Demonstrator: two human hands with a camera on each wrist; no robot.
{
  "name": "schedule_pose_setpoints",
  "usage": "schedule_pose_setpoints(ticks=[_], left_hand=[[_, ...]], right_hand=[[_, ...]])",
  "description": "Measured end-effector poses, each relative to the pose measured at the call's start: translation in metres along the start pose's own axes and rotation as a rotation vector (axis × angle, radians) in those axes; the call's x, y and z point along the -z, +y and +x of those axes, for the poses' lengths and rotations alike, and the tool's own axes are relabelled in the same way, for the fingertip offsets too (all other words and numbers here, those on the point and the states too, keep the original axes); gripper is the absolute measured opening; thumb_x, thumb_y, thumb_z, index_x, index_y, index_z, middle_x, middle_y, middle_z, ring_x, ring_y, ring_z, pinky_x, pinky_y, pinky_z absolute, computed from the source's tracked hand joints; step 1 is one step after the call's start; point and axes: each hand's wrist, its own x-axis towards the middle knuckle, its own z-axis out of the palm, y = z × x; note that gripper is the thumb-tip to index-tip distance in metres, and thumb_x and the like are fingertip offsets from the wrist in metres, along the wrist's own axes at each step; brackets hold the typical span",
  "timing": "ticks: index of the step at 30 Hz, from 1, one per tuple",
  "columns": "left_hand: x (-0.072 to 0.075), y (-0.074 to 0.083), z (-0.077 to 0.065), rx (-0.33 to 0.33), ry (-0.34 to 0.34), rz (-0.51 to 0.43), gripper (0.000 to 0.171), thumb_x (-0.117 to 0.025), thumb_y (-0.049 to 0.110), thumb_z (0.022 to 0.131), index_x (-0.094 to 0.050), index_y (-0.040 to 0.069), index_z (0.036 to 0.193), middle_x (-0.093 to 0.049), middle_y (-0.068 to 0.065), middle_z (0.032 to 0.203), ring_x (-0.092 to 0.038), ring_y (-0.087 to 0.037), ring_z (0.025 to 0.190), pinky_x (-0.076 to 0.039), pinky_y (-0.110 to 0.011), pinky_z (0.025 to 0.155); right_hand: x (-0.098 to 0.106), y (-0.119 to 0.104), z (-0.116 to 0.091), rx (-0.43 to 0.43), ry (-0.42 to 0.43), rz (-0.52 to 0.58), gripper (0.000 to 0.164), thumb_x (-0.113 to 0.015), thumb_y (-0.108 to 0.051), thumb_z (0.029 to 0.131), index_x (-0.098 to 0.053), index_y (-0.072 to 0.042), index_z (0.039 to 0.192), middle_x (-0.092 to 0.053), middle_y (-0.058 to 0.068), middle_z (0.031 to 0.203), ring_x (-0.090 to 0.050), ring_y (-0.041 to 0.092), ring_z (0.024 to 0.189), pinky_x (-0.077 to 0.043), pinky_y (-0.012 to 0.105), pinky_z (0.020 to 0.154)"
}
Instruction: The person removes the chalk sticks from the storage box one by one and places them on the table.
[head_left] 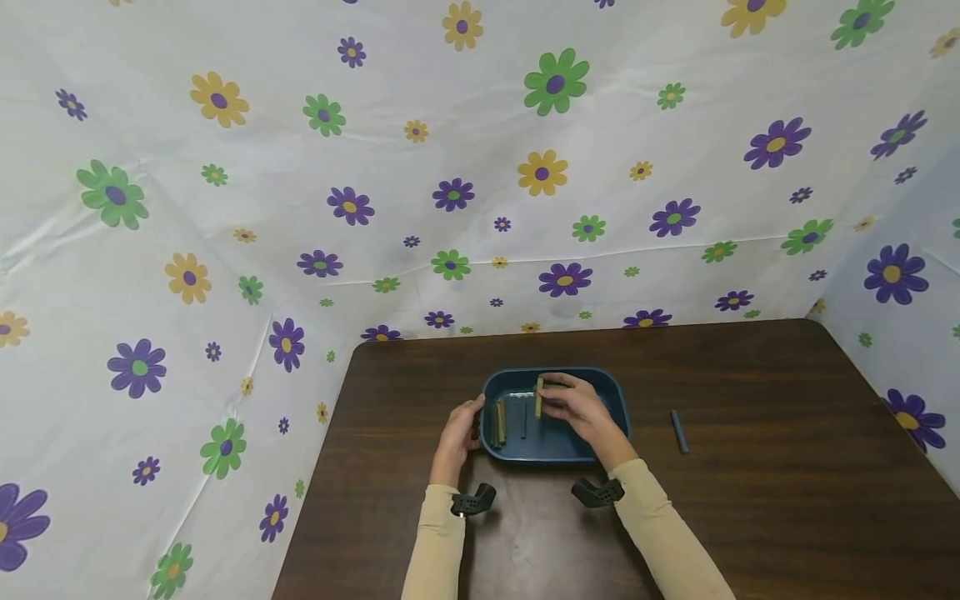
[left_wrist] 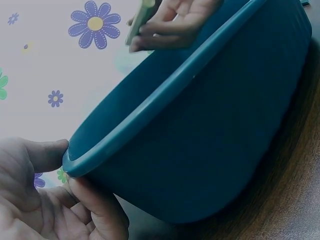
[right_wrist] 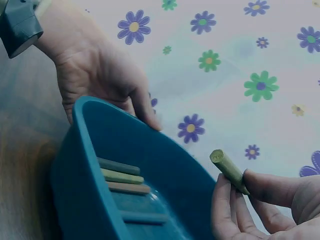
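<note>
A blue plastic tub [head_left: 555,461] with rounded corners stands on the table. My left hand [head_left: 456,433] pinches its left rim between thumb and fingers, as the left wrist view shows. Over the tub, my right hand [head_left: 576,406] holds a short yellow-green stick [right_wrist: 228,169], round in section, between thumb and fingertips. Inside lie a dark stick [right_wrist: 119,166], a yellow-green one beside it and a brownish-pink stick [right_wrist: 129,188], side by side near the left end. A blue stick [right_wrist: 144,217] lies apart from these, towards the middle.
One more blue stick [head_left: 678,432] lies on the brown wooden table [head_left: 757,417], to the right of the tub. Flower-printed white sheeting [head_left: 487,158] hangs behind the table and along its sides. A black wrist device [head_left: 597,492] sits on each forearm.
</note>
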Motion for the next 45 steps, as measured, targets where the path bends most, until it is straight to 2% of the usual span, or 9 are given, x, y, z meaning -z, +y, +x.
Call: schedule_pose_setpoints(ticks=[4,9,17,26,31,34,37,40,45], left_hand=[[-0.001,0.008,-0.007,0.004,-0.035,0.0,0.048,-0.049,0.033,0.111,-0.049,-0.009,0.134,-0.056,-0.007,0.093,-0.057,-0.016,0.076,-0.048,-0.032,0.069],[-0.002,0.008,-0.005,0.029,-0.013,0.017,0.077,-0.05,0.035,0.11,-0.015,-0.016,0.156,-0.05,-0.023,0.134,-0.059,-0.017,0.082,-0.048,-0.035,0.076],[0.0,0.0,0.004,0.053,0.032,0.036,0.081,-0.054,0.04,0.108,-0.017,-0.012,0.158,-0.021,-0.031,0.164,-0.052,-0.039,0.126,-0.042,-0.06,0.104],[0.001,0.001,0.003,0.063,0.037,0.054,0.081,-0.054,0.041,0.108,-0.018,-0.011,0.159,-0.024,-0.028,0.164,-0.055,-0.027,0.108,-0.047,-0.042,0.086],[0.001,0.002,0.003,0.061,0.026,0.06,0.081,-0.053,0.041,0.108,-0.018,-0.011,0.158,-0.028,-0.027,0.162,-0.056,-0.027,0.108,-0.047,-0.042,0.086],[0.0,0.003,0.003,0.051,0.018,0.062,0.078,-0.053,0.04,0.108,-0.021,-0.011,0.158,-0.037,-0.025,0.155,-0.058,-0.022,0.096,-0.047,-0.038,0.081],[0.001,0.003,0.004,0.04,-0.002,0.049,0.069,-0.052,0.039,0.109,-0.033,-0.01,0.154,-0.056,-0.018,0.127,-0.057,-0.015,0.081,-0.046,-0.032,0.072],[0.001,0.002,0.004,0.031,-0.031,0.029,0.058,-0.051,0.039,0.109,-0.046,-0.007,0.145,-0.059,-0.008,0.094,-0.056,-0.013,0.071,-0.045,-0.028,0.064],[0.003,0.001,0.004,0.036,-0.038,0.012,0.05,-0.053,0.039,0.109,-0.053,-0.004,0.135,-0.055,-0.001,0.081,-0.054,-0.011,0.067,-0.043,-0.026,0.06]], right_hand=[[0.01,-0.006,-0.004,0.013,-0.019,0.021,0.051,-0.061,0.002,0.102,-0.042,0.01,0.15,-0.07,0.011,0.115,-0.069,0.016,0.101,-0.056,0.033,0.085],[0.022,-0.014,-0.01,0.018,-0.023,0.039,0.053,-0.059,0.002,0.104,-0.038,0.009,0.152,-0.071,0.006,0.11,-0.069,0.014,0.1,-0.056,0.03,0.083],[0.046,-0.019,-0.021,0.019,-0.003,0.094,0.041,-0.06,0.001,0.104,-0.053,0.001,0.144,-0.072,0.002,0.108,-0.069,0.012,0.095,-0.055,0.03,0.08],[0.079,-0.028,-0.038,0.027,-0.02,0.153,0.024,-0.057,0.001,0.105,-0.069,-0.014,0.119,-0.073,-0.001,0.107,-0.065,0.011,0.094,-0.053,0.029,0.079],[0.091,-0.034,-0.046,0.049,-0.024,0.127,0.026,-0.058,0.001,0.105,-0.066,-0.009,0.128,-0.074,0.0,0.108,-0.067,0.011,0.1,-0.054,0.03,0.083],[0.099,-0.037,-0.051,0.058,-0.008,0.122,0.026,-0.059,0.001,0.104,-0.068,-0.009,0.126,-0.074,0.0,0.106,-0.068,0.011,0.097,-0.055,0.029,0.082],[0.11,-0.038,-0.054,0.065,0.006,0.12,0.025,-0.057,0.001,0.105,-0.071,-0.015,0.119,-0.073,-0.002,0.104,-0.067,0.01,0.094,-0.055,0.028,0.081],[0.123,-0.038,-0.058,0.07,0.031,0.127,0.026,-0.057,0.001,0.105,-0.073,-0.019,0.112,-0.072,-0.002,0.103,-0.067,0.01,0.092,-0.055,0.028,0.079],[0.144,-0.036,-0.065,0.066,0.055,0.109,0.025,-0.058,-0.002,0.105,-0.073,-0.021,0.112,-0.074,-0.005,0.104,-0.069,0.009,0.094,-0.055,0.026,0.079]])
